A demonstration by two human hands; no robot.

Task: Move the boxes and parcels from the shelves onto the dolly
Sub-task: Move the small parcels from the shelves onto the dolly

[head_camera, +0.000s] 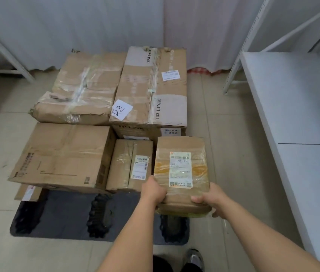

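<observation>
A: Right of the small labelled carton (130,165), at the dolly's (61,214) near right corner, is the parcel (181,169) being handled. Both hands are on its near end: left hand (154,191) at the near-left corner, right hand (211,199) at the near-right corner.

B: How are the fingers set?

A: Curled round the near edge on both sides, holding the parcel. The right thumb lies on the top face; the other right fingers go underneath. The left fingers (162,195) wrap the corner.

B: Which way does it run?

A: Its long axis points away from the person, toward the TP-LINK box (151,89) behind it. The far end lies next to that box's front face; the near end sticks out past the small labelled carton's near edge. I judge the coming move to be a lowering or a push forward along that axis, with both hands equally close.

B: Is it resting on the deck?

A: I cannot tell. The underside is hidden, and the parcel covers the deck beneath it. A yellowish strip shows under its near edge, unclear what.

B: Anything else hard to read?

A: The labels are blurred. A small parcel under the big carton (61,156), left of the small labelled carton, is mostly covered. The white shelf (296,99), right of the parcel, is cut off by the frame.
</observation>
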